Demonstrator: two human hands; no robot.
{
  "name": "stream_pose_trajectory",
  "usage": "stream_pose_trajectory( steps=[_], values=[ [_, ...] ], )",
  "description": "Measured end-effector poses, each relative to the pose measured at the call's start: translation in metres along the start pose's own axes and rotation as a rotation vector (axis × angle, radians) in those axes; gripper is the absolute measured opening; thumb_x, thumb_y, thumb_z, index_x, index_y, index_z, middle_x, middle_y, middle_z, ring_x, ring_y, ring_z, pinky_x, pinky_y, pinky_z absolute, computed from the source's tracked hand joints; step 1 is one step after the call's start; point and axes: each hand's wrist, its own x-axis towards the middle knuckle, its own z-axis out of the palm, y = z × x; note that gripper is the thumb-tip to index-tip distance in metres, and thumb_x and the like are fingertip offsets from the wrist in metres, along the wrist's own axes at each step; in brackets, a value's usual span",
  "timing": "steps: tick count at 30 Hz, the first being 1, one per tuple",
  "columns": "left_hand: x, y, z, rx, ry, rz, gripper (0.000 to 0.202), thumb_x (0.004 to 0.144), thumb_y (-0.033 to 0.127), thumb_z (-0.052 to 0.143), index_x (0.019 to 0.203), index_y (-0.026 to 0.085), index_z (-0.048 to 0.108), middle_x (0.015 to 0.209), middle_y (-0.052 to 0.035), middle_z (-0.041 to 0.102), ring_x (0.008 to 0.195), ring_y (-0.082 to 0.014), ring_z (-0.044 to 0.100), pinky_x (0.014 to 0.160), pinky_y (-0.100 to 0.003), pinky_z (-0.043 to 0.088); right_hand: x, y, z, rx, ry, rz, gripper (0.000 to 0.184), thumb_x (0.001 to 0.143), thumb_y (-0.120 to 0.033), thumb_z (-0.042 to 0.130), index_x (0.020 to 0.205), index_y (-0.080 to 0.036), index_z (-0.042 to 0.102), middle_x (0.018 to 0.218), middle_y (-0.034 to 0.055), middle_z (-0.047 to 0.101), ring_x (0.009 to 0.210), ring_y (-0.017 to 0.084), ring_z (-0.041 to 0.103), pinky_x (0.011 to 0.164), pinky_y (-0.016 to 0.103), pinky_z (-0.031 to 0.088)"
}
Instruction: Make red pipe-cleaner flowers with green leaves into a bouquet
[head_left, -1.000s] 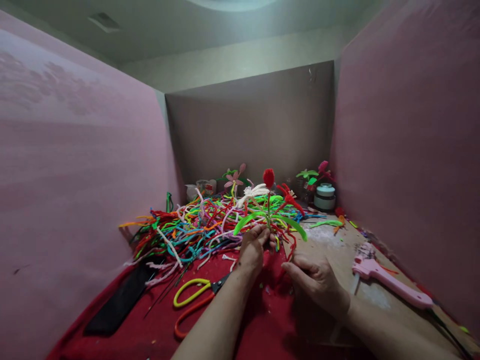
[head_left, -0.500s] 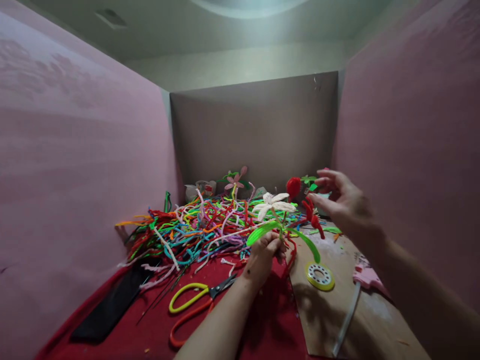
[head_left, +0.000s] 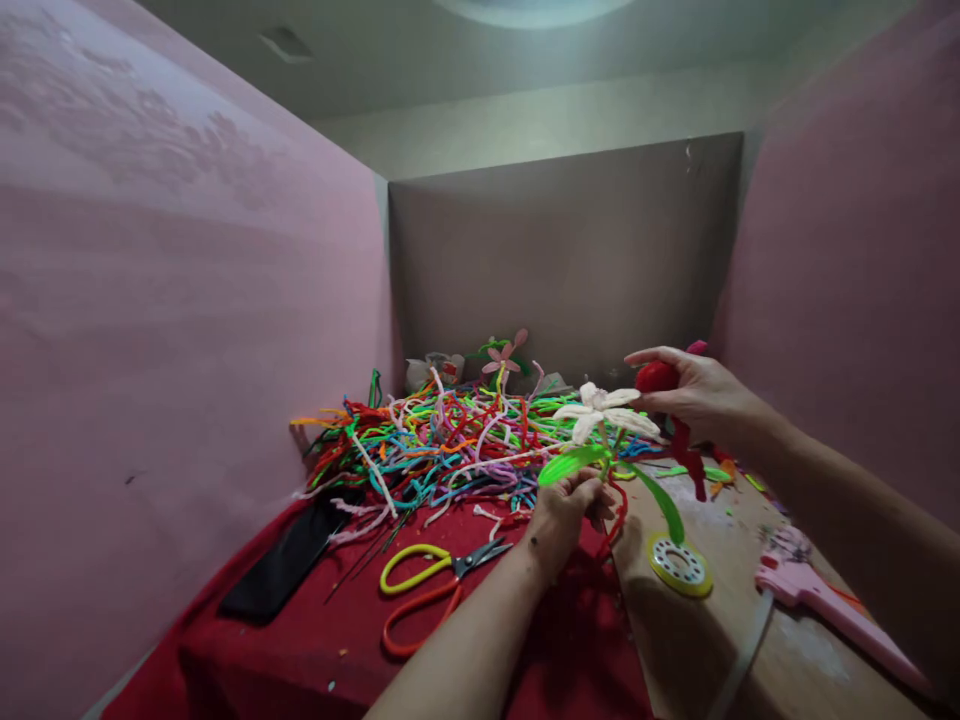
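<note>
My left hand (head_left: 568,505) is closed around the stems of a small bunch of pipe-cleaner flowers. The bunch has a white flower (head_left: 604,410), green leaves (head_left: 570,463) and a red bud (head_left: 656,377). My right hand (head_left: 694,388) is raised to the right of the bunch, its fingers curled round the red bud. A red twisted stem (head_left: 686,458) hangs below that hand. Behind the bunch lies a big heap of coloured pipe cleaners (head_left: 442,440).
Yellow and orange scissors (head_left: 424,585) lie on the red cloth (head_left: 315,640). A yellow tape roll (head_left: 679,565) and a pink glue gun (head_left: 825,605) rest on the brown board (head_left: 757,660). A black strip (head_left: 289,560) lies left. Pink panels wall in both sides.
My right hand rose from the board up to the red bud and closed on it. The view swung left, and the tape roll came into sight. My left hand kept hold of the stems.
</note>
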Motion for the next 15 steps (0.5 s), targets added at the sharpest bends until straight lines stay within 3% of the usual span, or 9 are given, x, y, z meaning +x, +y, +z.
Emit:
stream_pose_trajectory(
  steps=[4,9,11,13,15],
  values=[
    [-0.002,-0.002,0.001,-0.034,0.039,-0.074,0.038,0.063,0.049,0.061,0.078,0.015,0.051,0.067,-0.0022,0.059,0.05,-0.0099,0.052,0.044,-0.021,0.037,0.016,-0.016,-0.011,-0.109,0.103,-0.031,0.044,0.053,-0.008,0.072,0.096,-0.014,0.064,0.057,-0.0018,0.057,0.044,0.008,0.046,0.041,0.023,0.034],
    [-0.022,-0.013,0.016,0.033,-0.039,-0.208,0.023,0.063,0.036,0.062,0.067,0.015,0.054,0.056,-0.0008,0.055,0.041,-0.0081,0.046,0.039,-0.02,0.034,0.048,-0.044,-0.014,-0.2,0.257,-0.136,0.04,0.06,-0.007,0.071,0.1,-0.006,0.063,0.063,0.0041,0.059,0.043,0.004,0.045,0.043,0.024,0.033],
    [-0.038,-0.01,0.018,0.188,-0.121,-0.23,0.014,0.064,0.027,0.058,0.068,0.014,0.06,0.053,0.0001,0.054,0.041,-0.0088,0.046,0.041,-0.02,0.035,0.065,-0.055,-0.002,-0.154,0.256,-0.162,0.04,0.066,-0.009,0.068,0.104,0.001,0.059,0.074,0.0114,0.063,0.047,0.004,0.05,0.047,0.025,0.035],
    [-0.056,0.003,0.013,0.439,-0.273,-0.219,0.011,0.066,0.019,0.054,0.07,0.015,0.065,0.057,-0.0007,0.057,0.051,-0.0115,0.052,0.048,-0.021,0.04,0.086,-0.063,0.019,-0.134,0.269,-0.207,0.044,0.071,-0.01,0.064,0.111,0.006,0.053,0.085,0.0174,0.063,0.052,0.004,0.052,0.051,0.025,0.036],
    [-0.073,0.027,-0.002,0.635,-0.428,-0.048,0.013,0.069,0.015,0.055,0.071,0.018,0.068,0.07,-0.0015,0.064,0.068,-0.0137,0.059,0.065,-0.022,0.045,0.111,-0.068,0.048,-0.12,0.231,-0.254,0.044,0.075,-0.011,0.061,0.113,0.008,0.049,0.09,0.0202,0.062,0.058,0.004,0.055,0.053,0.025,0.036]
  ],
)
